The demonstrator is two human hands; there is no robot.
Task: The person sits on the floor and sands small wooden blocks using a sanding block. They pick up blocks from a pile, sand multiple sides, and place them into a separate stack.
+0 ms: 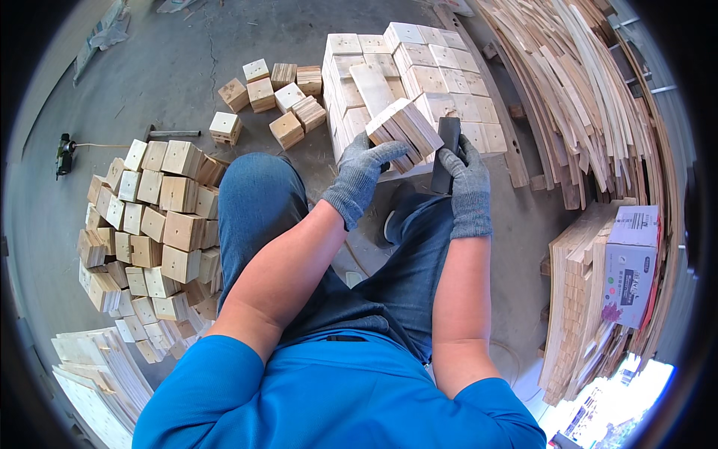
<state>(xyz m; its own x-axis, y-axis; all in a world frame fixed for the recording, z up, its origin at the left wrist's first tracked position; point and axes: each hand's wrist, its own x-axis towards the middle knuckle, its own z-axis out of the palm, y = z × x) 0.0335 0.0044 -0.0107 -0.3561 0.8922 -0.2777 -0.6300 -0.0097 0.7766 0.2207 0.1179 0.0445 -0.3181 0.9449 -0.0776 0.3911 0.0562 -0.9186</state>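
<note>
My left hand [360, 173], in a grey knit glove, is closed round a pale layered wooden block [407, 126], held tilted above my knees. My right hand [470, 176], gloved the same way, grips a flat dark rectangular bar [444, 168] whose exact kind I cannot make out. The bar stands upright beside the block's right side; whether the two touch, I cannot tell. Just beyond my hands rises a neat stack of wooden blocks [449, 63], with a thin pale board [372, 86] lying on it.
Several loose blocks [287, 131] lie left of the stack. A big heap of blocks [149, 224] sits by my left leg. A dark green power tool [66, 157] lies far left. Long wood strips [538, 90] and a printed carton [632, 266] on stacked boards line the right.
</note>
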